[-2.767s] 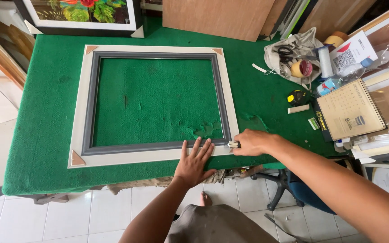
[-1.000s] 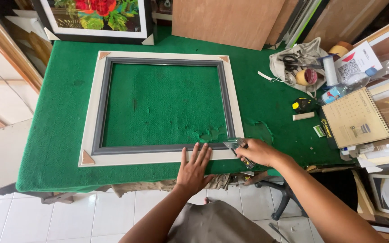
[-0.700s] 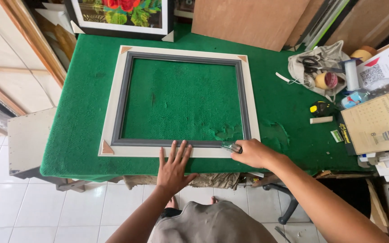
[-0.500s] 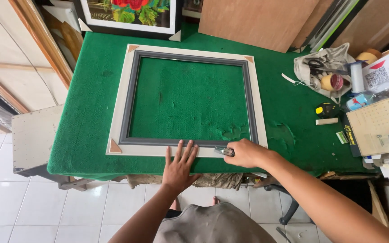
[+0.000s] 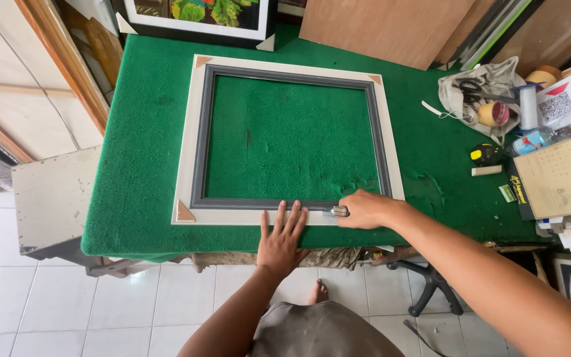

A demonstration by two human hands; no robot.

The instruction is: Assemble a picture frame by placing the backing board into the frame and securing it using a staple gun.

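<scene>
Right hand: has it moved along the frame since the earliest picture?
Yes. The right hand has slid left along the frame's near rail, away from the near right corner, closer to the left hand.

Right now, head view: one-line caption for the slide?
Left hand flat on the near rail of a cream-and-grey picture frame on green felt; right hand holds a small metal tool against it.

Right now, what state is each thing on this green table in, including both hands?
Picture frame: flat on the table, empty.
Left hand: open, fingers spread, pressing the frame's near rail.
Right hand: closed on a small metal tool at that rail.
Spiral notebook: closed.
Cloth bag: open.
</scene>
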